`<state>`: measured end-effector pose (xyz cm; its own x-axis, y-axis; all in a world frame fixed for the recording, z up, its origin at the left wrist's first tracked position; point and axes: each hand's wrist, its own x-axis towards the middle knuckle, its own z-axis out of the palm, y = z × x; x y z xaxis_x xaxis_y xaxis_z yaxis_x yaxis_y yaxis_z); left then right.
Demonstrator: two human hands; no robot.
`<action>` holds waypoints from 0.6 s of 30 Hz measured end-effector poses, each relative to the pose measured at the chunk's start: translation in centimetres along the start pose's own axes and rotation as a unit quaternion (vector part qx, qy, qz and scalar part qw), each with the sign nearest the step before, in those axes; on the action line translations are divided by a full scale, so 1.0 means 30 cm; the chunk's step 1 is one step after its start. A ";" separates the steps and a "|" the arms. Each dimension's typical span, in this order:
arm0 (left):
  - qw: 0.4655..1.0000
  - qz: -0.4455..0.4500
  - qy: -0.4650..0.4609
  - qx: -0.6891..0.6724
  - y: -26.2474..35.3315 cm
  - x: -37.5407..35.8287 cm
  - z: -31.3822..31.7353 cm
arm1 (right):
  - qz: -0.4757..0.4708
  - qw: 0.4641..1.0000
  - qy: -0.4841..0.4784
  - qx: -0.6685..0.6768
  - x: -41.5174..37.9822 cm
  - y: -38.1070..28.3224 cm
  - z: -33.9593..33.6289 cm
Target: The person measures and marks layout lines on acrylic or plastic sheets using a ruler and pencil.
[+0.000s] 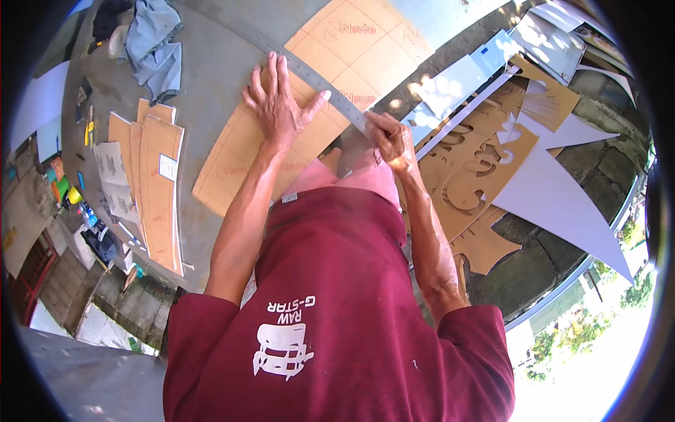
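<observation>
My left hand (276, 102) lies flat with fingers spread on a brown paper-faced sheet (242, 151), its fingertips and thumb on a long metal ruler (309, 74). The ruler slants across the sheet, which carries ruled lines and red print. At the ruler's near end, my right hand (392, 143) is closed with its fingers curled at the ruler's edge. Whatever the right fingers hold, if anything, is hidden. The sheet continues on the far side of the ruler, up to the top of the view.
Left on the grey table (204, 91) are stacked brown strips (156, 186), a blue-grey cloth (153, 53) and a yellow-handled tool (89, 130). To the right are brown sheets with cut-out shapes (485, 169), a pointed pale sheet (562, 197) and light blue strips (446, 91).
</observation>
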<state>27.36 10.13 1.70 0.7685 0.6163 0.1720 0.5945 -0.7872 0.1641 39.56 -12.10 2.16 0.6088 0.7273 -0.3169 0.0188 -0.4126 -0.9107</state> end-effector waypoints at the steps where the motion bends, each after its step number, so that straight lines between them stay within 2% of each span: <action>1: 1.000 -0.002 0.003 -0.003 0.000 0.009 -0.001 | 0.003 1.000 0.001 0.002 0.006 -0.001 0.000; 2: 1.000 -0.003 0.003 -0.006 0.001 0.008 -0.004 | 0.020 1.000 -0.002 0.012 0.006 0.000 0.001; 6: 1.000 -0.012 -0.001 -0.020 0.005 0.003 -0.009 | -0.017 1.000 0.002 0.022 0.002 -0.011 -0.002; 9: 1.000 -0.015 -0.007 -0.002 0.010 0.005 -0.018 | -0.028 0.999 0.012 0.034 0.002 0.073 0.020; 12: 0.999 -0.024 -0.018 -0.009 0.011 0.005 -0.020 | 0.048 0.974 0.007 0.222 0.001 0.118 0.042; 13: 0.999 -0.029 -0.026 -0.017 0.014 0.008 -0.024 | -0.007 0.989 0.008 0.150 0.000 0.115 0.038; 15: 0.998 -0.037 -0.046 -0.032 0.015 0.008 -0.038 | -0.002 0.997 0.000 0.079 0.000 0.063 0.019; 17: 0.992 -0.055 -0.106 -0.046 0.024 0.004 -0.078 | 0.003 0.999 0.001 0.046 0.001 0.062 0.020; 18: 0.987 -0.068 -0.138 -0.052 0.039 0.019 -0.107 | 0.043 0.996 -0.009 0.082 -0.004 0.091 0.021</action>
<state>27.73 9.63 5.11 0.7270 0.6749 -0.1262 0.6799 -0.6821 0.2691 39.04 -12.96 -0.45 0.5887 0.7029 -0.3993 -0.1633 -0.3803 -0.9103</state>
